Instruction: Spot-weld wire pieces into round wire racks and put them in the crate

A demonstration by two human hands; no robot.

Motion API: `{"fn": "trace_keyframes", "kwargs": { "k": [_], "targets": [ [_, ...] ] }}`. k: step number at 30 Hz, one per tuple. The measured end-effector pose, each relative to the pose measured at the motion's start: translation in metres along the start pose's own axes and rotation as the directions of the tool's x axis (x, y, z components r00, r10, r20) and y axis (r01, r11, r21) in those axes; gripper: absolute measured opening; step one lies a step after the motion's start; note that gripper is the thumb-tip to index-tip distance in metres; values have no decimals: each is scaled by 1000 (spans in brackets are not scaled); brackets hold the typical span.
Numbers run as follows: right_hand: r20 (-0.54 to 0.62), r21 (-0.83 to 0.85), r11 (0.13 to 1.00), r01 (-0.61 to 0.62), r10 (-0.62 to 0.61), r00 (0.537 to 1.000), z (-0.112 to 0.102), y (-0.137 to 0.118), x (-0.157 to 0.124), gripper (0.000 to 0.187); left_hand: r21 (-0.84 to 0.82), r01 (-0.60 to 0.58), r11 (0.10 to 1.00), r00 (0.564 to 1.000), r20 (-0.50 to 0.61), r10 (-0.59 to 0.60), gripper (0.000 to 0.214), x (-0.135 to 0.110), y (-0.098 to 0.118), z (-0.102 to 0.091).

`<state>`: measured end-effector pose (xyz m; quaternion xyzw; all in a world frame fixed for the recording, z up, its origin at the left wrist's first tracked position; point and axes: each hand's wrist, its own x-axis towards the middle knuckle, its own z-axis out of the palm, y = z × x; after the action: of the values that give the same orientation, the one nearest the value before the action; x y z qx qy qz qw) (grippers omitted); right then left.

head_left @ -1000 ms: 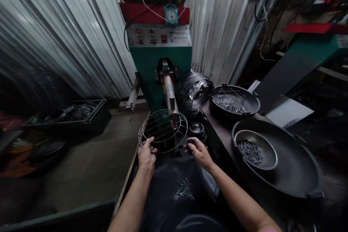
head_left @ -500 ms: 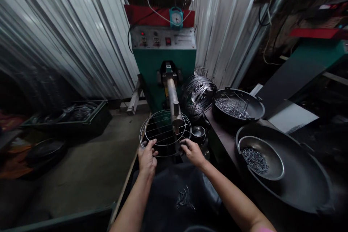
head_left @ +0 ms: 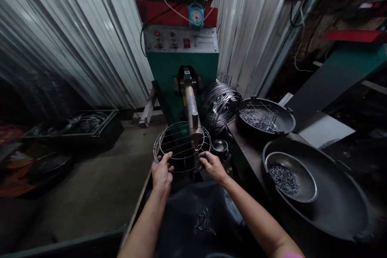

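Note:
A round wire rack [head_left: 173,156] with two rings and parallel cross wires lies level under the metal electrode arm [head_left: 192,115] of a green spot-welding machine [head_left: 166,68]. My left hand [head_left: 162,171] is closed on the rack's near left rim, thumb on top. At the near right rim, my right hand [head_left: 213,166] pinches what looks like a short piece of wire, right by the electrode tip; the fingers hide most of it. Several short curved wires [head_left: 204,221] rest on the dark cloth [head_left: 178,209] over my lap.
Right of the machine stands a wire coil [head_left: 222,107]. Beyond it, a black pan [head_left: 286,119] holds wire parts. Nearer, a large pan [head_left: 341,205] carries a metal bowl [head_left: 308,185] of short wires. A bin [head_left: 111,123] stands on the floor at left.
The rack and both hands have shifted very slightly left and up in the view. My right fingertips are now closer to the electrode tip. Both grips stay closed.

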<state>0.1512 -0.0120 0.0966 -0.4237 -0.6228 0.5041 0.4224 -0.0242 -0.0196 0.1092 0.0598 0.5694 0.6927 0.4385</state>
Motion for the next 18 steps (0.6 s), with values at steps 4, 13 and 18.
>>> {"fn": "trace_keyframes", "kwargs": {
  "k": [4,13,18],
  "targets": [
    [-11,21,1000,-14,14,1000,1,-3,6,11,14,-6,1000,1000,-13,6,52,3,0,3],
    [-1,56,998,-40,40,999,1,1,11,11,20,46,999,998,-44,-45,45,4,3,9],
    [-55,13,1000,-27,28,998,-2,3,8,21,21,92,996,992,-83,-90,43,-2,4,6]
  ]
}}
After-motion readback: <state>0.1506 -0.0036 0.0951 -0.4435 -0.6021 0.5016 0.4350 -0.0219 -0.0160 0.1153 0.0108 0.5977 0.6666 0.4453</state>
